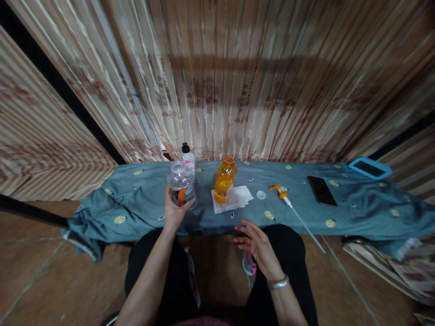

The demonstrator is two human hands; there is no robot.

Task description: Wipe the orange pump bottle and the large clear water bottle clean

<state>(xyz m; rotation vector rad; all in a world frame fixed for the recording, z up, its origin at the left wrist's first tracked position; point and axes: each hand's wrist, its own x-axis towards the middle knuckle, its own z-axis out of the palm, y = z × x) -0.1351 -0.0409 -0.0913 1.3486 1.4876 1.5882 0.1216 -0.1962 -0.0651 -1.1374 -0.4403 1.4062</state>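
Head view showed left hand [174, 209] fingers gripping the clear bottle [181, 183] left of centre; right hand [255, 244] hovered open below the orange bottle [224, 180].

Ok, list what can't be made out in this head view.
- Clear bottle: the left hand wraps its base, hiding the bottom; its contents are unclear through the plastic.
- Bottle with black cap: lower part hidden behind the clear bottle.
- Orange bottle: label too small to read.
- Phone: screen dark, nothing legible.
- Right hand: open, holds nothing; motion-blurred fingers.
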